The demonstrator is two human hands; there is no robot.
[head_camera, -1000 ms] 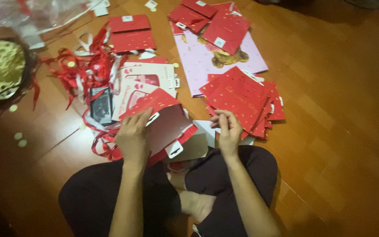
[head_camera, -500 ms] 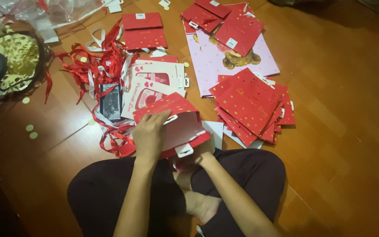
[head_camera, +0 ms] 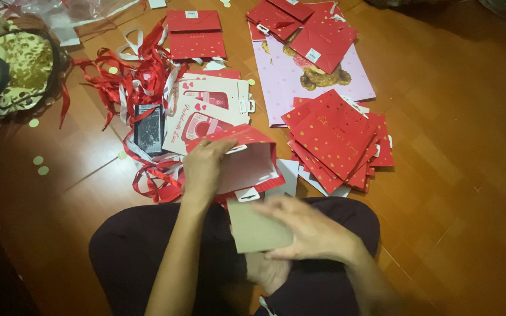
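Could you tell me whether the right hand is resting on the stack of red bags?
No, the right hand holds a brown card over the lap.

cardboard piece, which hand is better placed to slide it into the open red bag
Right. The right hand already grips the brown cardboard piece, just below the open red bag. The left hand is busy holding that bag's mouth open, so it probably should stay put.

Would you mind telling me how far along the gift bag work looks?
Looks done: nothing I can confirm. In hand: left hand holds a red gift bag open; right hand holds a brown cardboard piece. Left: a stack of flat red bags beside it.
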